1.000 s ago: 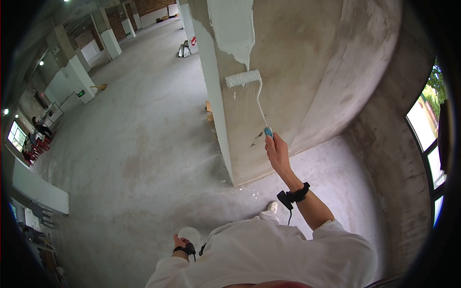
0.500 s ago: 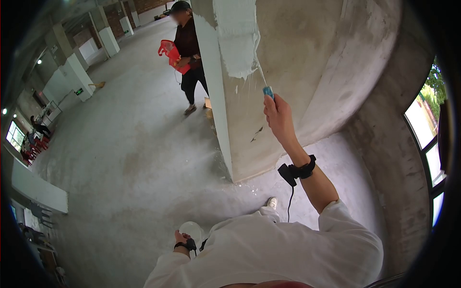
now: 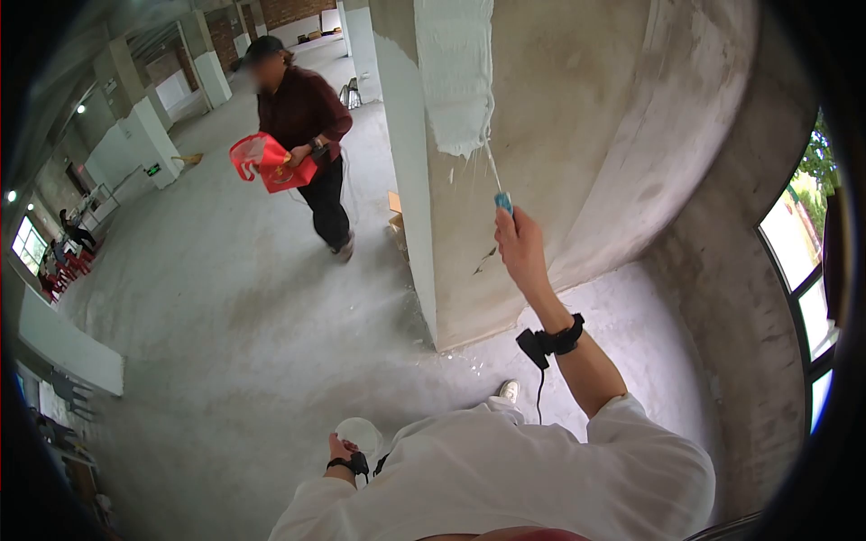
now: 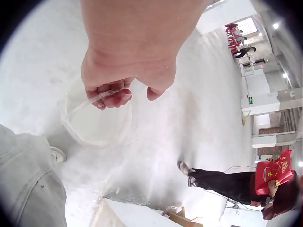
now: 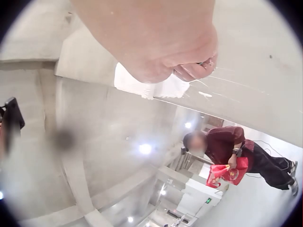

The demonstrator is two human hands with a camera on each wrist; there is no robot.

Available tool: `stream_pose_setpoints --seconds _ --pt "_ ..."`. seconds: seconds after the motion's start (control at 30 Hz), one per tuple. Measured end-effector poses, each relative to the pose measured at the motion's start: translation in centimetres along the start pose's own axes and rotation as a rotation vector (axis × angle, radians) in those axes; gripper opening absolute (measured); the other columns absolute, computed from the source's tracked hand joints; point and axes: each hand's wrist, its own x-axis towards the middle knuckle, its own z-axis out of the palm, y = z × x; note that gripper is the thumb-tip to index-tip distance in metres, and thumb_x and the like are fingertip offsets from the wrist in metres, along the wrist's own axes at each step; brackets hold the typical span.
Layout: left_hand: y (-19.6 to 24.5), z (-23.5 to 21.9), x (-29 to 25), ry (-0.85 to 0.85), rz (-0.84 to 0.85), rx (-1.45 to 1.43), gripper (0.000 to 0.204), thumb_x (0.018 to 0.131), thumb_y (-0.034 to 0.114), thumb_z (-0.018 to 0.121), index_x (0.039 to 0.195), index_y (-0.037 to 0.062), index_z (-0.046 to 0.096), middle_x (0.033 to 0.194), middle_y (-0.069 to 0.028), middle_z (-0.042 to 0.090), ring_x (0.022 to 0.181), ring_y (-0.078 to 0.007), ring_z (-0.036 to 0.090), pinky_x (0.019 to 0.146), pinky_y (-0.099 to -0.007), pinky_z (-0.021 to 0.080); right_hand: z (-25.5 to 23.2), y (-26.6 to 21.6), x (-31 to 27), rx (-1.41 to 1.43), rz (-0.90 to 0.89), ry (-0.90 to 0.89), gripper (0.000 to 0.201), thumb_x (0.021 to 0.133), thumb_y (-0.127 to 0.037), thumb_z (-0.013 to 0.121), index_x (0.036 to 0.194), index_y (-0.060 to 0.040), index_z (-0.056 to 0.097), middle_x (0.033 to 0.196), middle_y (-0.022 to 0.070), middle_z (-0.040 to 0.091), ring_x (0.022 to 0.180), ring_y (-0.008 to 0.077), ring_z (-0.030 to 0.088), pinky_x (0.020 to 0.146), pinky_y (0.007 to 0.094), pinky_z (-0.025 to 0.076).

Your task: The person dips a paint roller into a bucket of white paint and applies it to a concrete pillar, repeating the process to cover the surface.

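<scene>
My right hand grips the blue handle of a paint roller, its thin metal rod running up along the edge of a white paint patch on the bare concrete pillar. The roller head does not show. In the right wrist view that hand's curled fingers overlap the paint patch. Low at my left side, my left hand holds a whitish plastic bucket by its bail handle, fingers curled round it. Pale white fills what shows of the bucket's inside.
A person in dark red carries a red bag just left of the pillar. Cardboard boxes lie behind the pillar's edge. A curved wall and window stand at right. Concrete floor stretches out leftward.
My right hand has gone up, then slightly down; the roller head, earlier below the patch, no longer shows. The patch reaches lower. The person with the bag came into view and moved left.
</scene>
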Motion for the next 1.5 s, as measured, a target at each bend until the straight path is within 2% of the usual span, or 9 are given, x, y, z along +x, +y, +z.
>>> stream_pose_setpoints --seconds 0.1,0.2,0.33,0.53,0.67,0.77,1.13,1.37,1.5 --pt "0.1 -0.5 1.5 -0.063 -0.044 -0.072 0.043 0.083 0.045 0.051 0.061 0.0139 0.03 0.05 -0.0002 0.031 0.044 -0.0169 0.033 0.044 -0.032 0.029 -0.2 1.2 -0.8 0.004 0.033 0.032 0.033 0.097 -0.027 0.049 0.078 0.0002 0.053 0.059 0.001 0.046 0.054 0.0075 0.04 0.049 0.0271 0.033" --pt "-0.9 -1.4 3.9 -0.098 0.067 0.085 0.044 0.083 0.045 0.049 0.06 0.0134 0.031 0.049 -0.0017 0.031 0.043 -0.0189 0.032 0.043 -0.0341 0.029 -0.7 1.4 0.3 0.003 0.012 0.064 0.033 0.097 -0.027 0.048 0.078 -0.0001 0.053 0.059 0.0004 0.046 0.054 0.0072 0.041 0.048 0.0269 0.033" --pt "-1.0 -2.2 4.0 -0.079 0.036 0.104 0.044 0.084 0.045 0.046 0.059 0.0128 0.031 0.048 -0.0048 0.034 0.043 -0.0222 0.038 0.044 -0.0368 0.035 -1.2 -2.5 3.6 0.049 -0.088 0.06 0.03 0.099 -0.032 0.048 0.082 -0.0081 0.05 0.061 -0.0075 0.039 0.048 0.0004 0.033 0.04 0.0197 0.025" --pt "-1.1 -2.8 5.2 -0.128 -0.001 0.111 0.044 0.085 0.045 0.046 0.059 0.0125 0.031 0.048 -0.0059 0.035 0.044 -0.0232 0.039 0.046 -0.0373 0.036 -2.4 -9.2 8.9 0.126 -0.146 0.013 0.031 0.099 -0.033 0.048 0.08 -0.0089 0.048 0.06 -0.0083 0.037 0.045 -0.0001 0.029 0.038 0.0192 0.023" --pt "-1.3 -2.1 3.8 -0.086 0.014 0.056 0.044 0.085 0.044 0.047 0.059 0.0128 0.031 0.049 -0.0046 0.033 0.045 -0.0219 0.036 0.047 -0.0362 0.035 -2.3 -9.8 9.1 0.128 -0.143 -0.016 0.031 0.098 -0.032 0.049 0.079 -0.0087 0.048 0.06 -0.0079 0.036 0.046 -0.0003 0.03 0.038 0.0189 0.023" --pt "-1.4 -2.2 3.5 -0.092 -0.019 -0.027 0.043 0.085 0.042 0.048 0.058 0.0129 0.03 0.049 -0.0036 0.031 0.044 -0.0204 0.034 0.047 -0.0347 0.034 -2.3 -8.3 7.9 0.03 -0.112 0.022 0.036 0.098 -0.03 0.05 0.078 -0.0001 0.052 0.058 -0.0003 0.044 0.051 0.0067 0.04 0.046 0.026 0.034" --pt "-0.2 -0.3 1.2 -0.04 0.019 0.006 0.042 0.084 0.041 0.051 0.058 0.0158 0.03 0.048 -0.0003 0.031 0.044 -0.018 0.034 0.045 -0.0326 0.032 -1.5 2.0 -0.1 -0.126 -0.023 0.024 0.034 0.097 -0.025 0.05 0.077 0.0022 0.052 0.056 0.0081 0.049 0.05 0.0162 0.047 0.048 0.0332 0.037" --pt "0.3 0.7 -0.4 0.018 -0.044 0.033 0.04 0.085 0.041 0.05 0.059 0.0163 0.031 0.047 0.0019 0.031 0.042 -0.0146 0.033 0.041 -0.0288 0.029 -1.2 6.7 -4.7 -0.234 0.038 0.023 0.033 0.096 -0.024 0.05 0.079 0.0035 0.052 0.058 0.016 0.051 0.051 0.0287 0.052 0.05 0.0386 0.039" --pt "0.3 0.6 -0.8 0.023 -0.039 0.06 0.04 0.085 0.041 0.05 0.06 0.0165 0.031 0.047 0.0024 0.031 0.041 -0.0134 0.032 0.041 -0.0274 0.028 -0.9 7.9 -6.1 -0.259 0.092 0.003 0.033 0.096 -0.024 0.05 0.078 0.0034 0.051 0.058 0.016 0.052 0.051 0.0292 0.052 0.051 0.0394 0.039"
